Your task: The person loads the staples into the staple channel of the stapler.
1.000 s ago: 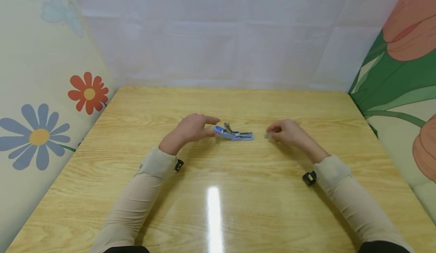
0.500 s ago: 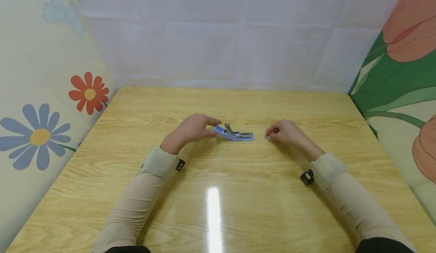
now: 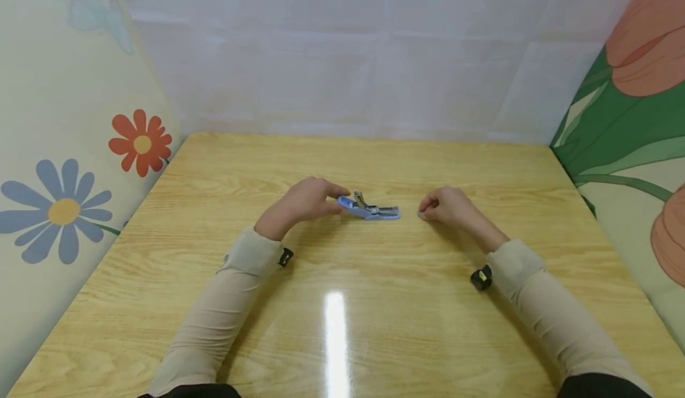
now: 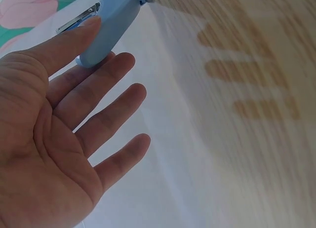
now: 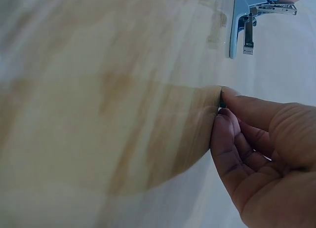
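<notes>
A light blue stapler (image 3: 368, 210) lies opened out near the table's middle, its metal parts showing. My left hand (image 3: 309, 200) pinches its left end between thumb and index finger. In the left wrist view the thumb presses the blue stapler (image 4: 112, 30), while the other fingers of the left hand (image 4: 64, 129) are spread. Right of the stapler, my right hand (image 3: 451, 207) pinches a tiny metallic piece (image 3: 420, 214) at the tabletop. The right wrist view shows the right hand (image 5: 266, 154) with that piece mostly hidden between thumb and fingertips, apart from the stapler (image 5: 239, 23).
The wooden table (image 3: 257, 338) carries a bright light reflection at its front. A white cloth (image 3: 342, 77) stands behind it, with flower-printed panels on both sides. Each wrist wears a small black device (image 3: 481, 278).
The small piece at my right fingertips shows less than before, and the right wrist has shifted slightly left. My left hand keeps its hold on the stapler.
</notes>
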Available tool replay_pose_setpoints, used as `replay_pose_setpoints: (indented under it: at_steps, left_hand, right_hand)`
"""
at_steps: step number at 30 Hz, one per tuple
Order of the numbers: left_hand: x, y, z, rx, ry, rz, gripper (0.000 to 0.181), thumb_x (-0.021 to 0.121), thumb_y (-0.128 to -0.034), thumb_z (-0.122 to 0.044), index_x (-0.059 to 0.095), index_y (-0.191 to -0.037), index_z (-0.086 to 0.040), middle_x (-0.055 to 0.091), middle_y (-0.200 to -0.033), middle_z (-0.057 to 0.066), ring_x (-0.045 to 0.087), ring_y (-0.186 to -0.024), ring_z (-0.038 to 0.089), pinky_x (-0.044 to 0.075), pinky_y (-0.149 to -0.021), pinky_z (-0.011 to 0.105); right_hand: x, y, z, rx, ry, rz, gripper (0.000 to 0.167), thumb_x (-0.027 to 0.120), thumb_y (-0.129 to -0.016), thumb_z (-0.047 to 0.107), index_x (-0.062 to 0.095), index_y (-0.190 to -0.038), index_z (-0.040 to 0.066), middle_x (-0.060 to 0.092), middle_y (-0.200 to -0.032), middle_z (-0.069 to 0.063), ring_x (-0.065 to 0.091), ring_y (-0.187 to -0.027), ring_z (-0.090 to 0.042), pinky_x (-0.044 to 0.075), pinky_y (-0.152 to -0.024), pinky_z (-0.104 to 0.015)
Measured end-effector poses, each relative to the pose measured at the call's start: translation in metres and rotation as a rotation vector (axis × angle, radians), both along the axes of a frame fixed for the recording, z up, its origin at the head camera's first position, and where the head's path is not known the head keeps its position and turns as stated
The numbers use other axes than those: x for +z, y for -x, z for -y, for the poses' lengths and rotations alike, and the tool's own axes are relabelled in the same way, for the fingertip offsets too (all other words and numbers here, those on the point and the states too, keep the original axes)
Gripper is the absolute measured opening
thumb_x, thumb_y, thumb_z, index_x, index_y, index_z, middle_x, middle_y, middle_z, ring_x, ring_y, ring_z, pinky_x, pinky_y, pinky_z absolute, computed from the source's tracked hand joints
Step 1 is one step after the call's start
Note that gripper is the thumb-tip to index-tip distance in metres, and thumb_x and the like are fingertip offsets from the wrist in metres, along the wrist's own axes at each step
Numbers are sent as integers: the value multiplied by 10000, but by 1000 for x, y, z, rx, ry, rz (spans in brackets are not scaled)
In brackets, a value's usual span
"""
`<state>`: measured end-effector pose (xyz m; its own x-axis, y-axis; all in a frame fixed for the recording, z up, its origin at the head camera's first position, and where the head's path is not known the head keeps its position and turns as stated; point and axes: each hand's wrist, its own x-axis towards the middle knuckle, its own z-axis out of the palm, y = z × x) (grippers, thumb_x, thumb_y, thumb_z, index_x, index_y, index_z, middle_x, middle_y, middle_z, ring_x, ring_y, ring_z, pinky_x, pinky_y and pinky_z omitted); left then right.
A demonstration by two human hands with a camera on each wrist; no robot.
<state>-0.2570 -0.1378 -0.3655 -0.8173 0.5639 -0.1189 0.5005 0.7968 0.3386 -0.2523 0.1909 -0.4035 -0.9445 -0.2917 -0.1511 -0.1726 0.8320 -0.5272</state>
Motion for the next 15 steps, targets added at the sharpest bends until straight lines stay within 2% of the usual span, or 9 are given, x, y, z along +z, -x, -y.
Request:
replay_pose_setpoints:
  at_steps: [10, 15]
  left_hand:
    - [0, 0, -1, 3, 10, -15, 458, 710, -955, -345, 662, -1370, -157, 713, -1298, 73, 691, -1036, 256, 526, -949, 471]
    - [1, 0, -2, -9, 14, -20, 455, 709, -956, -343, 663, -1368, -155, 714, -1296, 74, 691, -1048, 259, 523, -961, 474]
  right_hand:
    - [5, 3, 4, 37, -63, -23, 119, 750, -922, 199, 798, -964, 99, 778, -976, -69, 636, -862, -189, 510, -829, -365]
    - [4, 1, 3, 67, -64, -41, 122, 741, -927, 193, 799, -963, 91, 782, -956, -67, 631, -824, -172, 510, -789, -342]
